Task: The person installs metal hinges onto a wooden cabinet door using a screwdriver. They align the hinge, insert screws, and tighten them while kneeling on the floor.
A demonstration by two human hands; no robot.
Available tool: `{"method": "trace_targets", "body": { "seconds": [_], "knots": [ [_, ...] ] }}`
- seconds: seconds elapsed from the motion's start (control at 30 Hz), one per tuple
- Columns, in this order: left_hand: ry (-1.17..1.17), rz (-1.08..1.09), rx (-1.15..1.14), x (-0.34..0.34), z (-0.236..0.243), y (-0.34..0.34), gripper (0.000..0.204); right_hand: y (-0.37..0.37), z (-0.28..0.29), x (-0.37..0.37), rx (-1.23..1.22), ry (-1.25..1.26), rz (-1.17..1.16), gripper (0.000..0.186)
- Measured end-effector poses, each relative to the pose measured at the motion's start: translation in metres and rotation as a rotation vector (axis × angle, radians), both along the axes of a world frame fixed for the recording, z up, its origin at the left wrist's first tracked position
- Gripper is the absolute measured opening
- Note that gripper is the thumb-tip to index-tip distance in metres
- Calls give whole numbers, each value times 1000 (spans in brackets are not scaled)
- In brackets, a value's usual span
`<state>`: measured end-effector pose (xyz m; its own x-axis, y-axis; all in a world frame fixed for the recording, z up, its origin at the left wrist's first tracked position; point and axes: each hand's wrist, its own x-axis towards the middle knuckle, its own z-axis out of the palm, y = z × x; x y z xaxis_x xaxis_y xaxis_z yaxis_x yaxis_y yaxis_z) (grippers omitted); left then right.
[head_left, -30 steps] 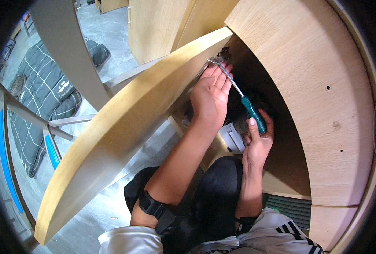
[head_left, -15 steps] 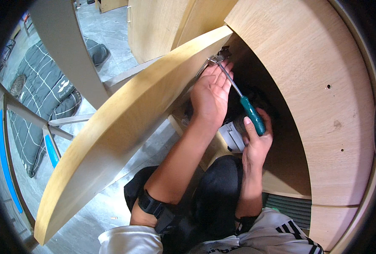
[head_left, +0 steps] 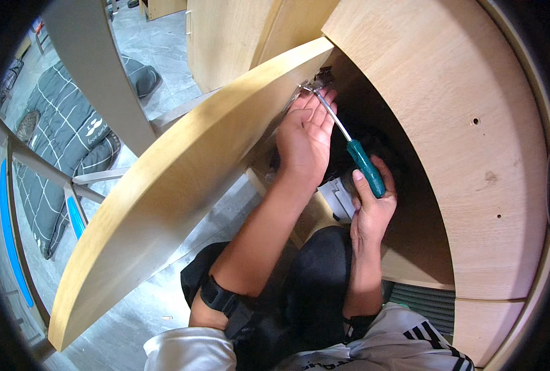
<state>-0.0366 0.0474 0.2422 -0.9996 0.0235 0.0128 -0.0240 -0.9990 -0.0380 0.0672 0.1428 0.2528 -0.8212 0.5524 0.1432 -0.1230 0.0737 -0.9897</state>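
My right hand (head_left: pixel 375 207) is wrapped round the green handle of a screwdriver (head_left: pixel 366 168). The metal shaft slants up and left, its tip at a metal cabinet hinge (head_left: pixel 319 80) between the door and the cabinet side. Just below the hinge, my left hand (head_left: pixel 306 141) lies palm up with fingers stretched out beside the shaft. Its fingertips are under the hinge; whether they touch it I cannot tell. The wooden cabinet door (head_left: pixel 182 179) stands open to the left of my hands.
To the right is the cabinet's wooden side panel (head_left: pixel 436 80) with small holes. Inside the dark cabinet sits a white object (head_left: pixel 339 199). Grey metal legs (head_left: pixel 95 68) and a dark checked cushion (head_left: pixel 64 142) are on the left. Another wooden cabinet (head_left: pixel 225 43) stands behind the door.
The view has shifted slightly. Both hands and the screwdriver keep nearly the same place at the hinge.
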Motion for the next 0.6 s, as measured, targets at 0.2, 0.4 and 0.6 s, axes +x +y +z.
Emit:
{"method": "trace_targets", "body": {
  "seconds": [0.2, 0.4, 0.6],
  "knots": [
    [31, -17, 17, -1, -2, -2, 47, 13, 8, 2, -244, -229, 161, 20],
    [37, -30, -18, -1, -3, 1, 45, 6, -8, -2, 20, 43, 84, 21],
    [43, -65, 9, -3, -4, -3, 44, 12, 4, 4, -241, -160, 246, 30]
  ]
}}
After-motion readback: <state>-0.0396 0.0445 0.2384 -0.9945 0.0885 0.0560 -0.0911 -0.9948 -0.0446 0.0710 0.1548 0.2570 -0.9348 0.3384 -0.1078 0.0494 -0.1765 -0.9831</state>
